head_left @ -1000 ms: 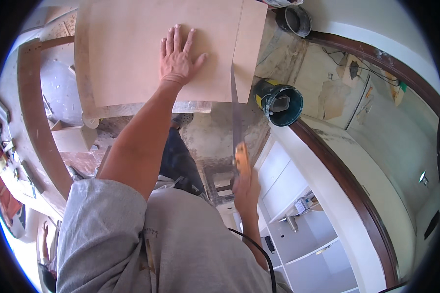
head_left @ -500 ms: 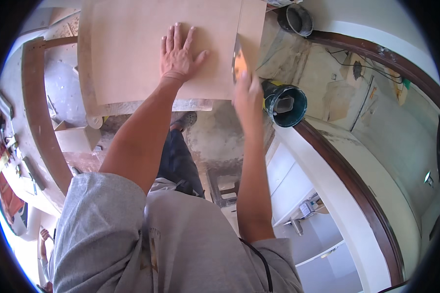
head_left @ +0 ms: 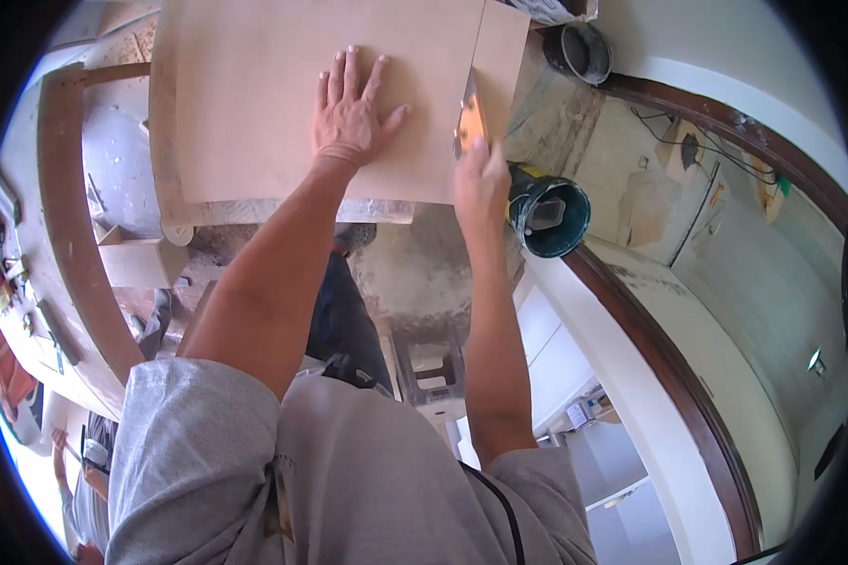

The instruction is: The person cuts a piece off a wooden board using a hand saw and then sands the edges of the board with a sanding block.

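Note:
A pale, thin wooden board (head_left: 245,104) lies flat in front of me. My left hand (head_left: 350,122) presses flat on it, palm down and fingers spread. Near the board's right side, my right hand (head_left: 481,184) is wrapped round the orange handle of a handsaw (head_left: 472,118). The saw's narrow metal blade points away from me and meets a straight line or cut running along the board, parallel to its right edge. How deep the blade sits in the board cannot be made out.
A dark bucket (head_left: 579,221) with a pale object inside stands right of my right hand; a black bucket (head_left: 601,56) is farther back. Brown trim (head_left: 669,367) curves along the right. A hollow block (head_left: 431,363) lies below. Another person (head_left: 89,480) appears at lower left.
My right hand and the saw have shifted slightly toward me and right in the picture. The left hand stays flat on the board. The whole view has moved a little.

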